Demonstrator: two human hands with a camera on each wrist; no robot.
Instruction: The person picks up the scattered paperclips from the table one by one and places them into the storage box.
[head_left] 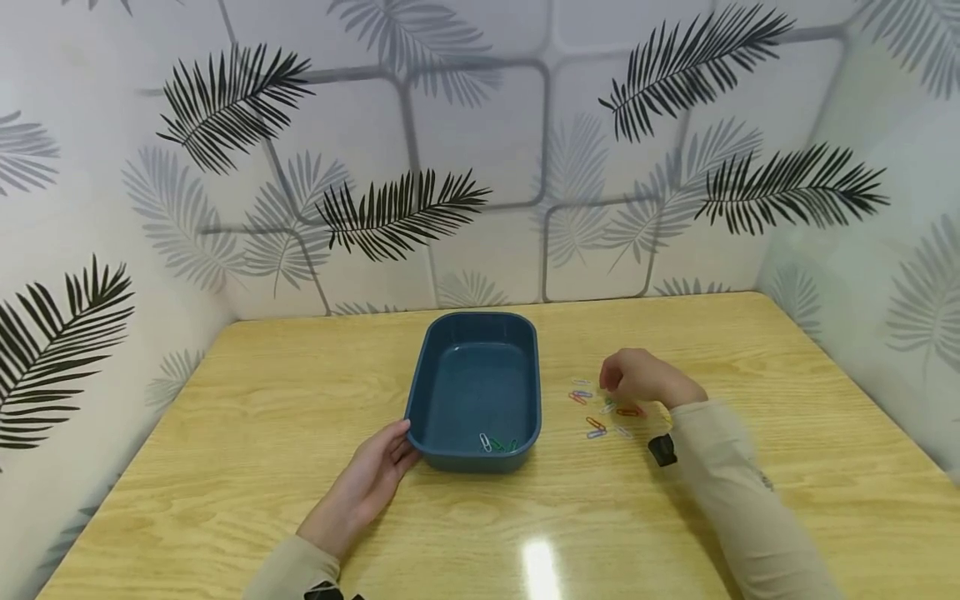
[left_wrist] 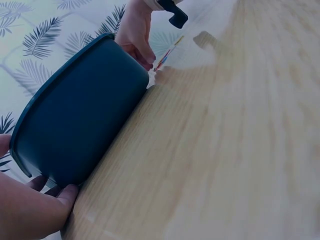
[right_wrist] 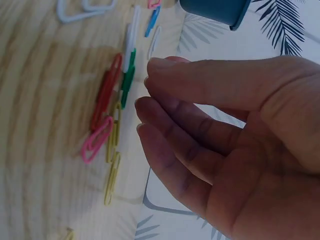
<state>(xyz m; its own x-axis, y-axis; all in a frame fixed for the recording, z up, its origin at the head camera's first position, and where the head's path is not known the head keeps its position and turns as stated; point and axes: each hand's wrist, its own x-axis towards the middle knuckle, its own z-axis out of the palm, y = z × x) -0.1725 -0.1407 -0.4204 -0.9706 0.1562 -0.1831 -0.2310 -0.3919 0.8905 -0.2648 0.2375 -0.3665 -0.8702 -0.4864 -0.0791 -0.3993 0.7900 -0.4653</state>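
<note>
A dark blue rectangular plastic tub (head_left: 478, 379) stands on the wooden table. My left hand (head_left: 375, 477) holds its near left corner, thumb at the rim and fingers against the outer wall low down. A white paper clip (head_left: 485, 442) and green paper clips (head_left: 497, 445) lie in its near end. To the right of the tub, my right hand (head_left: 639, 375) hovers over scattered paper clips. In the right wrist view its fingers are loosely bent, thumb near the index finger, nothing visible between them. Below the fingertips lie red (right_wrist: 106, 92), pink (right_wrist: 97, 139), green (right_wrist: 128, 80) and yellow (right_wrist: 112, 178) clips.
More paper clips, orange (head_left: 596, 423) and blue (head_left: 596, 434) among them, lie between the tub and my right hand. A wall (head_left: 480, 133) with leaf patterns rises behind the table (head_left: 300, 375) and at its sides. A black strap piece (head_left: 662, 450) hangs at my right wrist.
</note>
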